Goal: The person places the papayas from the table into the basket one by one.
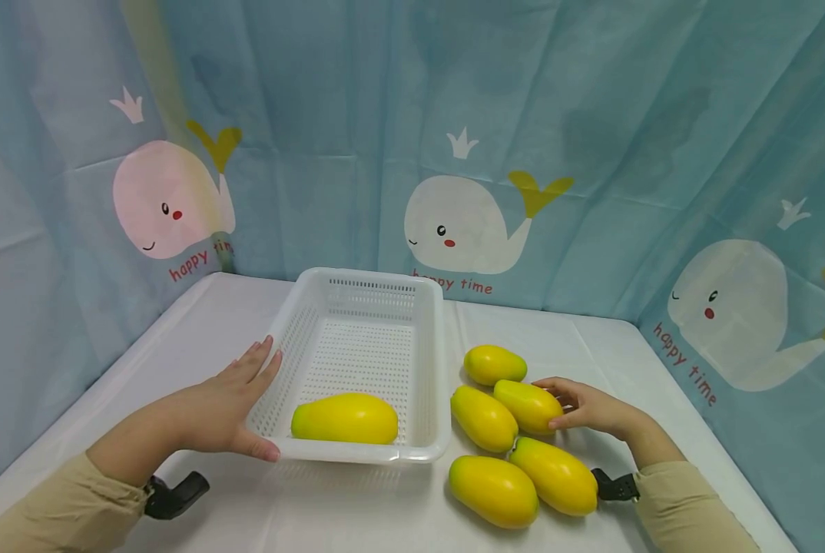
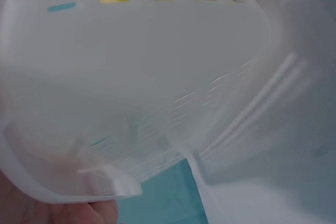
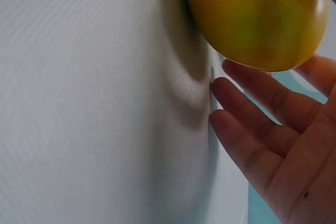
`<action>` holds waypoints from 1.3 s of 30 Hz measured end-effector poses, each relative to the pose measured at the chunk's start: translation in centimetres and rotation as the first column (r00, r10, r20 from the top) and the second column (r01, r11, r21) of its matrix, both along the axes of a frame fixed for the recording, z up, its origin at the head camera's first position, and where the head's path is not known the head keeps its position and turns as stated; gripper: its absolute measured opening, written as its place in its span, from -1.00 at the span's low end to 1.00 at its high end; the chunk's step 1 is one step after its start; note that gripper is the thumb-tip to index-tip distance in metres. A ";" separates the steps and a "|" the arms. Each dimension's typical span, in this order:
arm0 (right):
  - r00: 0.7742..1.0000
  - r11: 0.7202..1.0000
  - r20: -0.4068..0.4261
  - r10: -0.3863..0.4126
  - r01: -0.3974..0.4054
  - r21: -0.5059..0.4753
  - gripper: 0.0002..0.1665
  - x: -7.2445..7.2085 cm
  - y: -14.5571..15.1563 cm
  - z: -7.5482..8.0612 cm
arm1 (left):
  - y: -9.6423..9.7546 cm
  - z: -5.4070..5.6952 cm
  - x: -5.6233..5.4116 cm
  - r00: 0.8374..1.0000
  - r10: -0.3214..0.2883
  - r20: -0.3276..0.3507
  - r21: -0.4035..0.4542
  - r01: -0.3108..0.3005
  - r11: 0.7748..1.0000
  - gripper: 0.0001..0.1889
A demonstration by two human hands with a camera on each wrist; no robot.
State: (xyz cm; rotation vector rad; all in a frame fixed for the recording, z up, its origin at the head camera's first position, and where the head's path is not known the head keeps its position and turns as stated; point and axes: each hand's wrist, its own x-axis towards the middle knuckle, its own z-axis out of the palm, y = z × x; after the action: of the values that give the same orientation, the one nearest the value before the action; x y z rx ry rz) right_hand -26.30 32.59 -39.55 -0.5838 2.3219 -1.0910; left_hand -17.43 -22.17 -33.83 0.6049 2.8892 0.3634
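Note:
My left hand (image 1: 226, 403) lies over the left rim of a white plastic basket (image 1: 442, 369), fingers spread and straight, the thumb at the near corner. In the left wrist view, its fingers (image 2: 79, 212) show under the rim of the basket (image 2: 121, 61). One yellow papaya (image 1: 346, 418) with a green end lies inside, against the near wall. On the right, my right hand (image 1: 592, 407) holds the end of another papaya (image 1: 526, 405), thumb on the near side and fingers on the far side. The right wrist view shows this papaya (image 3: 257, 19) close to the white cloth, the lower fingers extended beneath it.
Several other papayas lie right of the basket: one behind (image 1: 494, 365), one beside its wall (image 1: 484, 418) and two in front (image 1: 493, 491). A white cloth (image 1: 343, 514) covers the table. Blue curtains (image 1: 329, 153) with printed whales enclose the back and sides.

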 end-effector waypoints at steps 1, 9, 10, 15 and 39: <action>1.000 1.000 -0.007 0.004 -0.004 0.001 -0.33 0.0 -0.1 0.0 | 0.0 0.0 0.0 1.000 0.000 0.002 0.001 0.000 1.000 0.40; 0.999 1.000 -0.043 0.016 -0.016 0.006 -0.36 0.0 -0.2 0.0 | 0.0 0.0 0.0 1.000 0.008 0.009 0.006 -0.008 1.000 0.40; 0.999 1.000 -0.046 0.016 -0.016 0.003 -0.36 0.0 -0.2 0.0 | 0.0 0.0 0.0 1.000 0.007 0.008 0.008 -0.007 1.000 0.40; 0.998 1.000 -0.060 0.020 -0.020 -0.005 -0.31 -0.2 -0.4 -0.2 | 0.0 -0.1 -0.1 1.000 0.007 0.005 0.011 -0.007 1.000 0.40; 0.995 0.998 -0.090 -0.053 0.055 0.023 -0.32 0.5 0.1 0.7 | 0.2 -0.1 0.1 1.000 0.024 0.011 0.003 -0.024 1.000 0.42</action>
State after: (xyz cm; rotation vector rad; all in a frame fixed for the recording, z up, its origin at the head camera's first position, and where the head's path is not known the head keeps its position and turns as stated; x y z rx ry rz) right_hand -25.84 32.71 -38.83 -0.5745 2.4377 -1.0785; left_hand -17.37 -21.99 -33.89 0.5670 2.8882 0.3730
